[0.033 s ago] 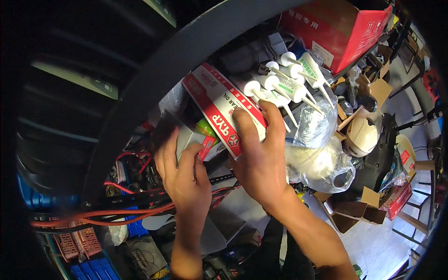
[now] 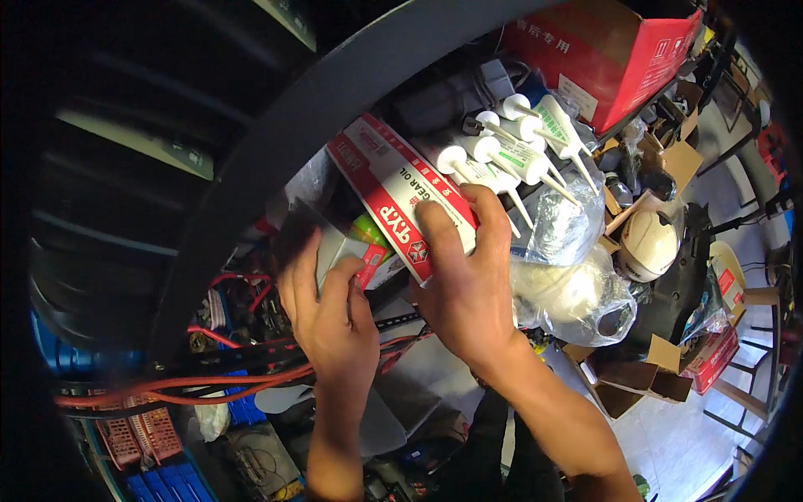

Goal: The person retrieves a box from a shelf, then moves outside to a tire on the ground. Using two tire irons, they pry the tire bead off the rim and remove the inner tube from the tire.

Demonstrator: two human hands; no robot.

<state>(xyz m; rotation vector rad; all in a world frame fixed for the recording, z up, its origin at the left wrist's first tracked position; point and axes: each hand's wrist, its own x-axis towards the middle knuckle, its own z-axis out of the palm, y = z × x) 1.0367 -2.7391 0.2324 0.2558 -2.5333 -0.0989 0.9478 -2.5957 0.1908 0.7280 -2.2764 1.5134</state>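
Observation:
My right hand [image 2: 464,297] grips the lower end of a long red-and-white box [image 2: 376,171], its fingers curled over the top. My left hand [image 2: 330,330] is closed around a smaller grey-and-white box [image 2: 339,251] with a red label, just left of the long box. A green-and-orange item [image 2: 365,227] shows between the two boxes, partly hidden. Several white tubes with long nozzles [image 2: 531,155] lie right beside the long box, on and near clear plastic bags [image 2: 556,217].
A big red carton [image 2: 640,67] stands at the top right. A white ball [image 2: 648,244] and open cardboard boxes [image 2: 640,385] are on the right. Red cables [image 2: 167,389], blue bins [image 2: 171,485] and red baskets [image 2: 125,439] lie lower left. A dark curved panel [image 2: 209,180] spans the upper left.

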